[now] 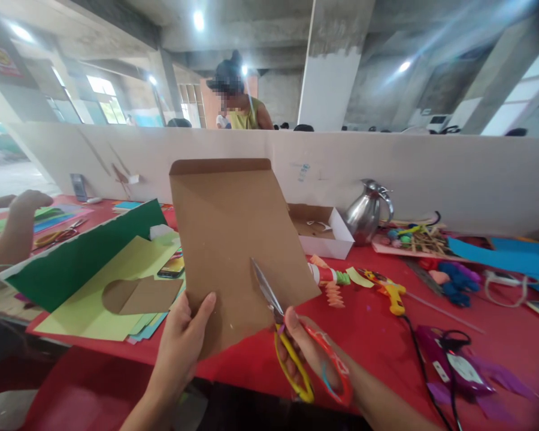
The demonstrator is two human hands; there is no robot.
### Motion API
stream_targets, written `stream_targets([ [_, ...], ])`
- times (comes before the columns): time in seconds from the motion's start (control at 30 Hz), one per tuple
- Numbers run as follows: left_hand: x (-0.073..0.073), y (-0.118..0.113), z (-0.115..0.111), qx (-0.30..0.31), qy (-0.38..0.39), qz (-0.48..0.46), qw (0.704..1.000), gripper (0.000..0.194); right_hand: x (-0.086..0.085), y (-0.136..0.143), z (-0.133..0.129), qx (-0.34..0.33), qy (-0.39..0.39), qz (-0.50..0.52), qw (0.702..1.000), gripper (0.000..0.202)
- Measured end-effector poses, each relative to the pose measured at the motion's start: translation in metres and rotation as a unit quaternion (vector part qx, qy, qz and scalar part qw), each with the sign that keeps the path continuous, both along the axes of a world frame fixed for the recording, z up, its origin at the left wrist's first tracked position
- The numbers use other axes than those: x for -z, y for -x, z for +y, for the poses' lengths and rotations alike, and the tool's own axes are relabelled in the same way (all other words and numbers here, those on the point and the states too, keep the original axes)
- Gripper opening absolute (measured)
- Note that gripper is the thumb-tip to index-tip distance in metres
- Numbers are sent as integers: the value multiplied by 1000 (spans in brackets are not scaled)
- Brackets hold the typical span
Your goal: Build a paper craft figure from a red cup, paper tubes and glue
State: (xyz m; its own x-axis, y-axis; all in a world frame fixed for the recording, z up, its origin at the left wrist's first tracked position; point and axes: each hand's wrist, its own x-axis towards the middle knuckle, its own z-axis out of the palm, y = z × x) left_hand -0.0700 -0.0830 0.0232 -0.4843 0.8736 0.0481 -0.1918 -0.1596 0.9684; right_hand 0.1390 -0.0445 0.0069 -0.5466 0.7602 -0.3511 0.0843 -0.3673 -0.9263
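nearest the camera, the left hand (182, 335) and the right hand (308, 344) reach up over the table's near side. a white partition (336, 158) runs behind the red-covered table (363, 335). the brown cardboard sheet (233, 233) is held tilted above the table, ahead of the camera; the left hand grips its lower left edge, thumb flat on the face. green board (90, 257) stands on its long edge at left, beside yellow-green paper (81, 305). scissors (272, 296) are held by the right hand at the red and yellow handles; blades narrow, lying across the sheet's face. contact between blades and sheet: cannot tell. beyond the partition, one person (245, 115) in a yellow-green top. the round-ended cardboard piece (150, 296) rests on the paper. right of the sheet: white-sided box (336, 240), steel jug (363, 209), yellow glue gun (393, 294). smallest noted: smartphone (171, 264), left of the sheet.
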Motion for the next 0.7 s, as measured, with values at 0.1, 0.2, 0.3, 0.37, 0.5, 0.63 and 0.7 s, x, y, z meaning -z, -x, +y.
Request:
stream_targets([
  [0.1, 2, 6, -1, 5, 2, -21, 1000, 50, 9, 4, 0, 10, -38, 0, 999, 71],
  [0.2, 3, 9, -1, 5, 3, -30, 1000, 50, 15, 7, -2, 14, -94, 13, 995, 65],
  [0.3, 2, 8, 0, 12, 1, -39, 999, 51, 14, 10, -3, 12, -109, 5, 994, 61],
  [0.37, 0, 6, 1, 11, -6, -44, 999, 53, 14, 12, -4, 18, -108, -4, 994, 59],
  [0.5, 0, 5, 6, 7, -5, -54, 999, 55, 20, 14, -3, 42, -91, 19, 995, 59],
  [0.63, 0, 5, 10, 13, 0, -68, 998, 57, 18, 15, 0, 40, -68, 32, 996, 63],
  [0.7, 1, 4, 10, 5, -5, -68, 998, 56, 15, 17, 1, 39, -64, 35, 997, 64],
])
